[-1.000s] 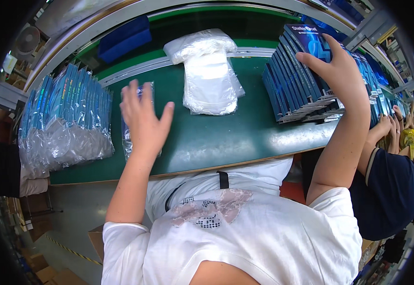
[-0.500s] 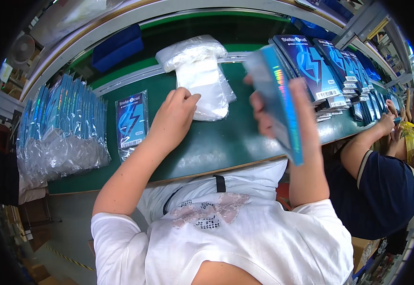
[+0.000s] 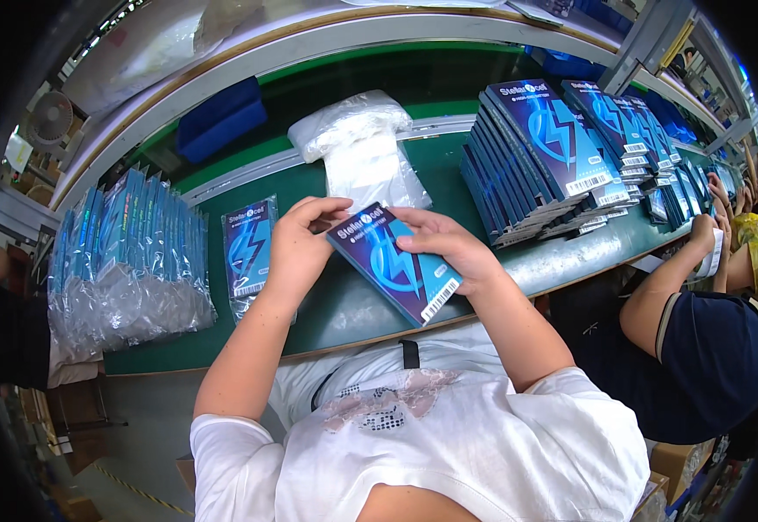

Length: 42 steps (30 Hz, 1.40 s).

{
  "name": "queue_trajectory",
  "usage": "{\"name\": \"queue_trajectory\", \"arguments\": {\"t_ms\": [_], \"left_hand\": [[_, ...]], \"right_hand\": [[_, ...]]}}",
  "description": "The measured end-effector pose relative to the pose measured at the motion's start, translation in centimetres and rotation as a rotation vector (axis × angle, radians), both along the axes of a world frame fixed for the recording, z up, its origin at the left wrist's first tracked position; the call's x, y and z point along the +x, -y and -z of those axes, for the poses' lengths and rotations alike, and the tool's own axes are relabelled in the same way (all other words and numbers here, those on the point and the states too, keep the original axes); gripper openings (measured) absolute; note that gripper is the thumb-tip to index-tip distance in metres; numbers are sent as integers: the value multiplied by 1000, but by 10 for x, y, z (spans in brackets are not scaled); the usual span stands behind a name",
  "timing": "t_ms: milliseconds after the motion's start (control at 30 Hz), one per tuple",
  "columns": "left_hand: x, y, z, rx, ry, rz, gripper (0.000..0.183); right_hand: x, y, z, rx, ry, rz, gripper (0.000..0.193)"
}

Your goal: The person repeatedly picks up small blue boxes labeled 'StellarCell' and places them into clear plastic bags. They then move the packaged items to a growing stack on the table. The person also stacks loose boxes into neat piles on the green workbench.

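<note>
My right hand [image 3: 453,248] grips a flat blue battery box [image 3: 389,265] by its right side, thumb on the printed front and the other fingers behind it. The box is tilted over the table's front part. Beside its top left corner, my left hand [image 3: 308,244] has its fingers drawn together; what they pinch, if anything, is hidden. Just beyond both hands lies a stack of clear plastic bags [image 3: 362,170]. One bagged battery box [image 3: 249,248] lies flat to the left of my left hand.
Several bagged boxes [image 3: 131,252] stand in a row at the far left. Tall piles of battery boxes [image 3: 544,143] rise at the right. A blue bin [image 3: 221,120] sits behind the table [image 3: 327,326]. Another person's arm [image 3: 679,265] reaches in at the right.
My right hand has brought the box leftward from near the piles and turned its printed front up. My left hand has shifted slightly, now beside the box's corner.
</note>
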<state>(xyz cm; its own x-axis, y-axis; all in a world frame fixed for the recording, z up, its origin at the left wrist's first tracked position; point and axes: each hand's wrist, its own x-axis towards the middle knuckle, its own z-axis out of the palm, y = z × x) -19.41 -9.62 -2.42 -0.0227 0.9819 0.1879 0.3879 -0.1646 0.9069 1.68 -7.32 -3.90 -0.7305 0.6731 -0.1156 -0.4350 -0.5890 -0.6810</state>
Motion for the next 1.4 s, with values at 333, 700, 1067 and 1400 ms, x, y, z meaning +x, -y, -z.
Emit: {"name": "queue_trajectory", "arguments": {"t_ms": [333, 700, 1067, 1400], "left_hand": [[13, 18, -10, 187, -224, -42, 25], [38, 43, 4, -154, 871, -83, 37], [33, 67, -15, -304, 1086, 223, 30], [16, 68, -12, -722, 1618, 546, 60]], "right_hand": [[-7, 18, 2, 134, 223, 378, 41], [-29, 42, 8, 348, 420, 560, 24], [-16, 31, -32, 1204, 544, 676, 57], [-45, 52, -50, 1649, 194, 305, 22]]}}
